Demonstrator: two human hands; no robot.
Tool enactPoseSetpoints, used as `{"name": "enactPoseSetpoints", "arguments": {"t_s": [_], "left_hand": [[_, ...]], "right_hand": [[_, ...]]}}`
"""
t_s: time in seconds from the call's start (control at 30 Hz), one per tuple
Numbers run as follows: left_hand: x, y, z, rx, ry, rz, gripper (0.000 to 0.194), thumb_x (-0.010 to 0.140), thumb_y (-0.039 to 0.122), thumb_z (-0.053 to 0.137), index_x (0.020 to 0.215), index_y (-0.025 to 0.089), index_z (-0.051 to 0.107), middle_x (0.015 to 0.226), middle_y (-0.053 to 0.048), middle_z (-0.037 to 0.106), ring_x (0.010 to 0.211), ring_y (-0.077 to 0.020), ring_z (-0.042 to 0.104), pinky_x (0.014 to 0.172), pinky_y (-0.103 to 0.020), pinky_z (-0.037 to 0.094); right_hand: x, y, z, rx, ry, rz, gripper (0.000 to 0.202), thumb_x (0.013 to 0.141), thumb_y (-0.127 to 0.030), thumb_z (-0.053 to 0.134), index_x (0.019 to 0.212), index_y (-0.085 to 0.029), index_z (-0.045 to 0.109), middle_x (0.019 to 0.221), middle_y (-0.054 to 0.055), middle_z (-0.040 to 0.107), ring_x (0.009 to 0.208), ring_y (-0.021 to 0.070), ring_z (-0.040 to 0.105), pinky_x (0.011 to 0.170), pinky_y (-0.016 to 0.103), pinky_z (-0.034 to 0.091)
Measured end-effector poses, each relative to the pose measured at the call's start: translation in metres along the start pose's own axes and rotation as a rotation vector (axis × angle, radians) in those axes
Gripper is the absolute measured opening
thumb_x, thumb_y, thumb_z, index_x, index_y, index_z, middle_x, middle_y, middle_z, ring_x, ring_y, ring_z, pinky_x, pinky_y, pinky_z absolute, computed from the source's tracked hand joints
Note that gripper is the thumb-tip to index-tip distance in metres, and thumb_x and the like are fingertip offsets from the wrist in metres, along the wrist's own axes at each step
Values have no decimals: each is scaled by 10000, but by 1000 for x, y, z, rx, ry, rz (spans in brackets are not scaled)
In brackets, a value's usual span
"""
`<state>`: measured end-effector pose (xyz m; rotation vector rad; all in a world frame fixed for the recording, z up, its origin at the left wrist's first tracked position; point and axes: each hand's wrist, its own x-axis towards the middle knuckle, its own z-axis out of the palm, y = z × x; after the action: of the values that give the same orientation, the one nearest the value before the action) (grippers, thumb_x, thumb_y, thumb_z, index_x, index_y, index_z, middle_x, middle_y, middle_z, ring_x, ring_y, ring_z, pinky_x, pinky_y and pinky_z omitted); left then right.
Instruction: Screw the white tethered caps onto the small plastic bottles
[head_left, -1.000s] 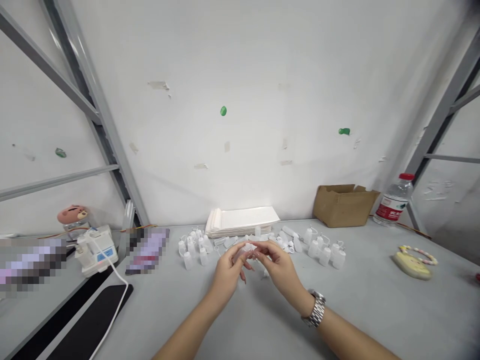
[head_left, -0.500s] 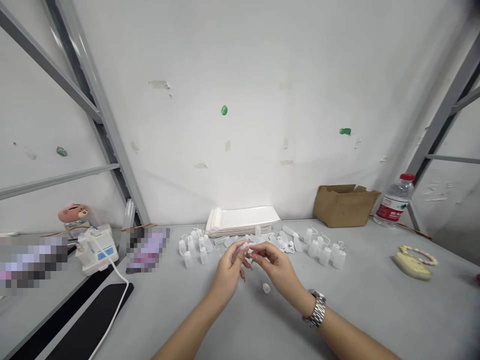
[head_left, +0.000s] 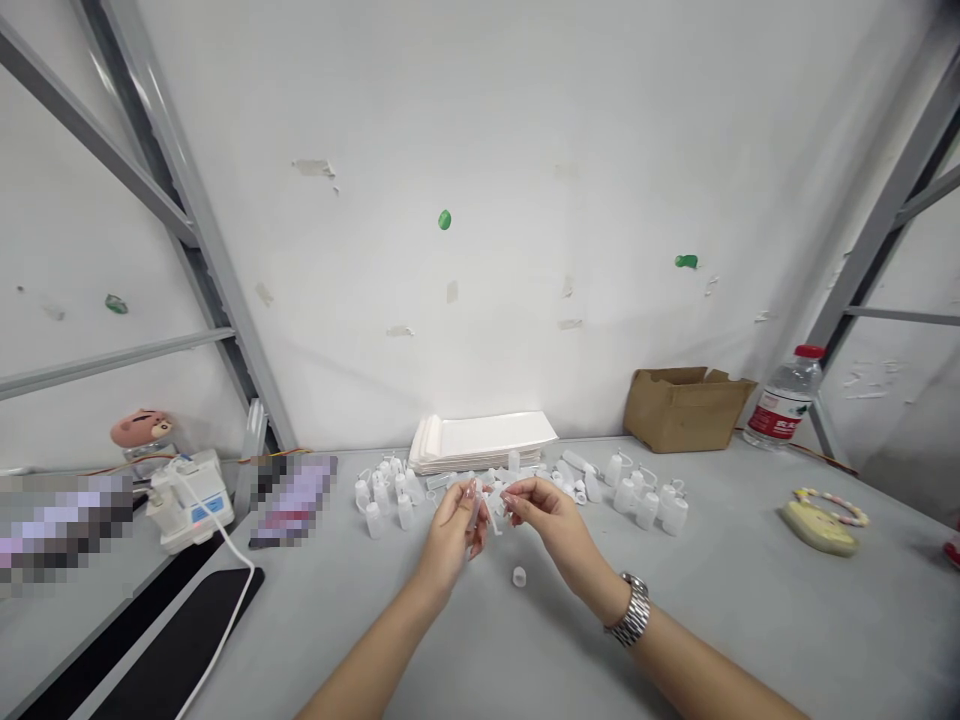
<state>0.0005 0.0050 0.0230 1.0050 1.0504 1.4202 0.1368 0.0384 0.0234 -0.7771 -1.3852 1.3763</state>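
Observation:
My left hand (head_left: pixel 448 538) is closed around a small translucent plastic bottle (head_left: pixel 475 508), mostly hidden by the fingers. Thumb and fingertips of my right hand (head_left: pixel 551 515) pinch together beside it; what they grip is too small to make out. A thin white strap (head_left: pixel 495 526) hangs between the two hands. Below them, a loose white cap (head_left: pixel 519 577) lies on the grey table. Small bottles with looped straps (head_left: pixel 373 520) stand to the left, and several similar bottles (head_left: pixel 646 510) stand to the right. Loose bottles and caps (head_left: pixel 581 480) lie heaped behind my hands.
Behind the heap lies a stack of white sheets (head_left: pixel 487 440) against the wall. A cardboard box (head_left: pixel 686 412) and a water bottle (head_left: pixel 784 400) stand back right, with a yellow case (head_left: pixel 819 527) nearer. At left are a power strip (head_left: pixel 191 500) with a white cable and a black mat (head_left: pixel 180 640).
My hands have moved slightly apart, and the white strap now shows between them. The loose cap appears turned and a little further left. The whole view has shifted slightly.

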Motion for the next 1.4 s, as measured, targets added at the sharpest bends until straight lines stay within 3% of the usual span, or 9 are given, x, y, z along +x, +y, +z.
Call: {"name": "enactPoseSetpoints", "arguments": {"t_s": [0.17,0.33,0.4,0.57,0.63,0.8,1.0,1.2,1.4], "left_hand": [[-1,4,-1,-92,3,-19,319,749,460,520,933,199,514,589,58,440,393,-42,329,402,-187,225],[1,5,-6,-219,10,-35,296,742,424,559,915,185,520,586,54,442,392,-35,329,391,-176,231],[3,5,-8,-244,19,-39,295,742,432,558,880,174,522,575,53,438,388,-32,320,384,-172,230],[6,3,-10,-256,46,-52,301,736,440,568,838,161,522,574,48,448,389,-28,317,373,-162,224],[8,2,-10,-262,56,-57,301,723,434,585,834,161,519,576,48,451,391,-28,321,368,-160,217],[9,3,-11,-274,57,-78,345,729,474,559,866,158,526,577,52,430,396,-29,321,361,-158,201],[8,4,-11,-237,51,-110,344,720,473,563,865,164,520,578,59,413,408,-33,319,372,-162,203],[6,3,-8,-102,17,-99,311,674,423,628,840,175,538,618,54,462,476,-44,411,431,-163,261],[-2,6,2,90,-156,-132,332,627,394,686,830,149,592,678,9,537,552,-89,485,473,-200,310]], "right_hand": [[4,0,-5,-96,-12,56,206,708,-364,604,788,-174,597,665,-8,565,570,112,520,597,270,431],[7,-16,-31,-544,-486,125,189,651,-219,636,840,-216,631,815,3,598,685,130,536,625,256,414],[7,-21,-42,-717,-600,177,215,628,-222,660,841,-230,635,894,9,590,753,144,538,638,250,404],[9,-13,-49,-937,-428,292,401,573,-439,704,873,-204,578,843,21,578,716,157,517,576,240,370],[9,-5,-47,-965,-396,299,412,523,-410,737,836,-196,576,827,23,577,688,157,512,553,238,361],[9,6,-44,-899,-311,222,135,561,-239,694,637,-203,589,677,12,583,569,145,483,498,249,325],[10,5,-45,-798,-217,200,124,597,-248,677,573,-200,565,520,-5,576,476,121,450,460,243,287],[17,-5,-41,-567,-141,128,156,715,-335,584,760,-186,581,606,-4,599,517,138,534,528,274,387],[18,-15,-37,-168,-106,64,250,719,-420,599,736,-171,598,680,5,604,621,130,545,653,289,419]]}}
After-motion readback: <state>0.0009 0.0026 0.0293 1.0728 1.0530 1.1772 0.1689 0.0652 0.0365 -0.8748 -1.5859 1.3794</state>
